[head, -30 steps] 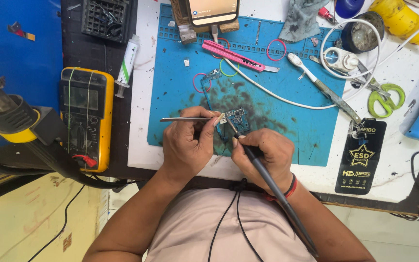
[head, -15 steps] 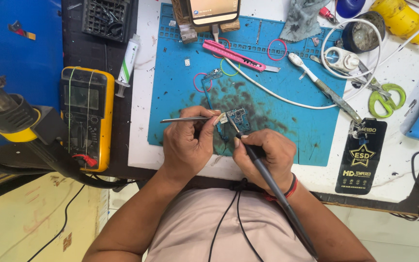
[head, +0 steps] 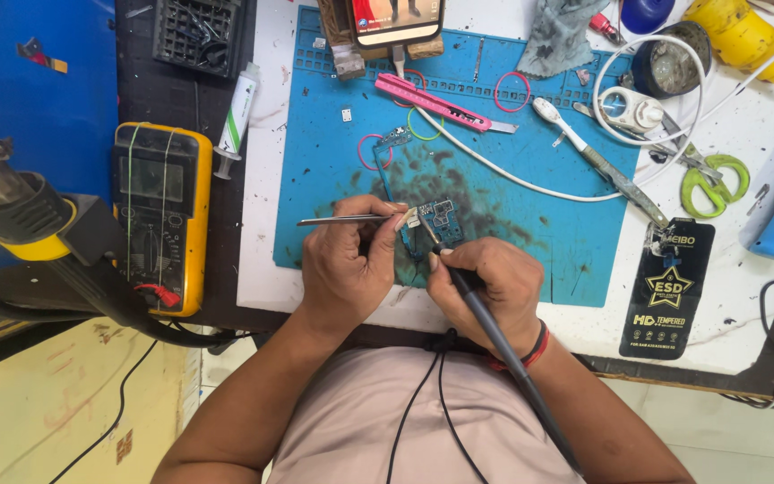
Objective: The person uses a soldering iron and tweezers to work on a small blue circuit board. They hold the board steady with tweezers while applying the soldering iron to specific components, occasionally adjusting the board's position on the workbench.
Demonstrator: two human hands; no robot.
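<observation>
Right hand point(head: 485, 287) gripping soldering iron point(head: 494, 332), tip up-left onto circuit board point(head: 436, 218); left hand point(head: 347, 264) pinching tweezers point(head: 342, 220), lying left-right

Count, head view.

Hands: 2, a left hand point(head: 351, 269) and a right hand point(head: 485, 287).
Tweezers point(head: 351, 219): 1.
Soldering iron point(head: 494, 336): 1.
Small circuit board point(head: 436, 220): 1 at the hands; a second small board piece point(head: 396, 136) lies higher on the mat.
Blue work mat point(head: 566, 224): 1.
Rubber bands on the mat: 4, two pink at left point(head: 374, 152) point(head: 414, 79), one green point(head: 425, 124), one pink at upper right point(head: 512, 91).
Pink utility knife point(head: 436, 103): 1.
Toothbrush point(head: 597, 161): 1.
Green-handled scissors point(head: 714, 179): 1.
Yellow multimeter point(head: 156, 215): 1.
Syringe point(head: 235, 116): 1.
Phone point(head: 396, 20): 1.
Yellow bottle point(head: 745, 40): 1.
Black packet point(head: 669, 287): 1.
</observation>
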